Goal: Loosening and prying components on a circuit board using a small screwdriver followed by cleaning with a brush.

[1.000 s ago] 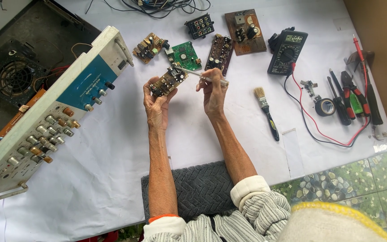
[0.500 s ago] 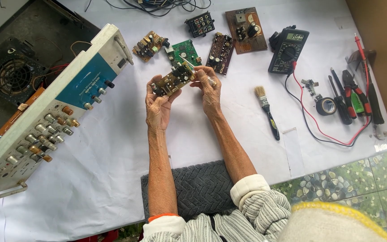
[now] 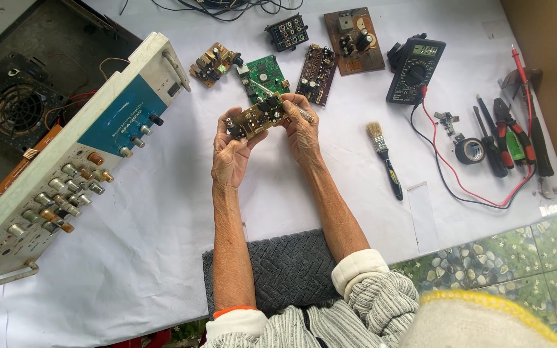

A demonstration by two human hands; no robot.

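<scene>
An amplifier front panel [image 3: 66, 174] lies at the left. The left hand [image 3: 232, 151] and right hand [image 3: 301, 129] hold a small brown circuit board [image 3: 256, 116] up between them — fingers clamped on its ends — above the white-covered counter [image 3: 162, 258]. Rightward lie a paintbrush [image 3: 385, 158] and multimeter [image 3: 415, 67].

Brown circuit board [image 3: 256, 117], green board [image 3: 264, 72], white cloth [image 3: 162, 212], grey herringbone mat [image 3: 285, 267].
</scene>
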